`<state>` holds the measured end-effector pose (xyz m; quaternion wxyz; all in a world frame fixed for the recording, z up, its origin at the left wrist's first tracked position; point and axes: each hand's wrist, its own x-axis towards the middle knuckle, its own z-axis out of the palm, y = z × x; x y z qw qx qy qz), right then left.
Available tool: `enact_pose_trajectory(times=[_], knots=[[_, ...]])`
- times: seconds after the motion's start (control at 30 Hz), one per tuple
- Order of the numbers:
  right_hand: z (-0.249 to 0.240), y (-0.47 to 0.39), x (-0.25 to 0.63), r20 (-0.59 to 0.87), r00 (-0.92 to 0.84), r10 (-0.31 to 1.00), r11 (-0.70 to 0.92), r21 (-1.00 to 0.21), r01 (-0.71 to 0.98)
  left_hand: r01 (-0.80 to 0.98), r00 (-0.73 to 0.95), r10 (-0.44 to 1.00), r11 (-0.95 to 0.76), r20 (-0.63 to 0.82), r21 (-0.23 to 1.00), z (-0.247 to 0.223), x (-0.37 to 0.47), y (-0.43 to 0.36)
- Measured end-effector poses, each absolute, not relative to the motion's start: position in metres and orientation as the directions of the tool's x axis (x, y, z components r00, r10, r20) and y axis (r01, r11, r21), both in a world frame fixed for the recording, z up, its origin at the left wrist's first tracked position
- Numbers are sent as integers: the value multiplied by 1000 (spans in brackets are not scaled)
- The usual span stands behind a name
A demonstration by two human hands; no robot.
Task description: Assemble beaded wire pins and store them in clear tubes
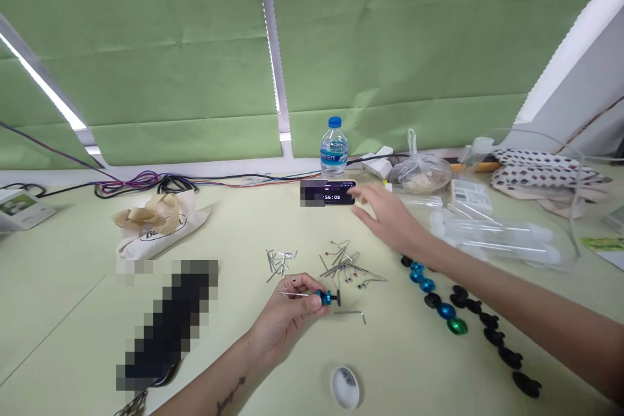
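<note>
My left hand (292,309) is closed around a small shiny blue metal part (326,298) with a black disc-ended stem on its right side. A thin metal rod (291,293) sticks out leftward along the fingers. My right hand (390,213) is raised with its fingers apart, at the right edge of a phone (341,190) showing a time display. I cannot tell if a fingertip touches the phone. Bent metal rods (347,269) lie in a loose heap behind my left hand, beside short silver pins (281,262). An L-shaped hex key (353,313) rests just right of it.
A white dish (344,389) with tiny dark bits stands in front. Rows of blue, green and black round parts (445,311) and black knob-like pieces (494,337) lie under my right forearm. Farther back are a water bottle (334,148), clear tubes (497,234) and a cloth pouch (156,227).
</note>
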<state>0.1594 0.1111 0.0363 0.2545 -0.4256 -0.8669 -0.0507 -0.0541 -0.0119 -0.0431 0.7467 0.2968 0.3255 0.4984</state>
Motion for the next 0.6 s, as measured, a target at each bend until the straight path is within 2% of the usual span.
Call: enact_pose_trajectory(times=[0.07, 0.1, 0.13, 0.2, 0.37, 0.6], knots=[[30, 54, 159, 435, -508, 743, 641, -245, 728, -541, 274, 942, 316, -192, 779, -43, -54, -12], [23, 28, 158, 357, -472, 806, 591, -444, 674, -532, 270, 944, 309, -188, 789, -42, -54, -13], [14, 5, 158, 288, -460, 840, 534, -592, 604, -521, 268, 946, 303, -184, 798, -41, -54, -13], [-7, -24, 156, 277, -447, 851, 489, -728, 480, -496, 268, 946, 296, -181, 816, -39, -53, -15], [-45, -28, 152, 230, -433, 872, 385, -868, 314, -450, 264, 949, 278, -171, 849, -36, -48, -19], [-40, -20, 151, 134, -462, 876, 248, -949, 194, -430, 322, 933, 296, -161, 853, -43, -43, -22]])
